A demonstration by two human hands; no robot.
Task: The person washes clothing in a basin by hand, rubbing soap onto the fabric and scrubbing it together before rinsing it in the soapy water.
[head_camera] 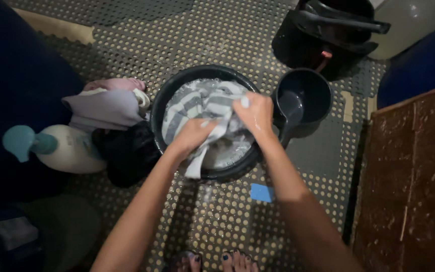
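Head view: the dark round basin (163, 108) sits at the centre of the frame, holding soapy water so the striped grey-and-white cloth (197, 103) stays wet while I work it. My left hand (193, 135) is clenched on a fold of that cloth at the basin's near rim. My right hand (256, 114) grips the bunched upper part. A dark scoop (303, 95) rests just right of the basin, and spare laundry (107, 107) lies to its left.

On the perforated dark rubber floor mat (217, 211), the round black plastic basin (169, 98) has a black dipper pail (310, 93) right, a white bottle (71, 148) left, and a blue square (262, 192) below.
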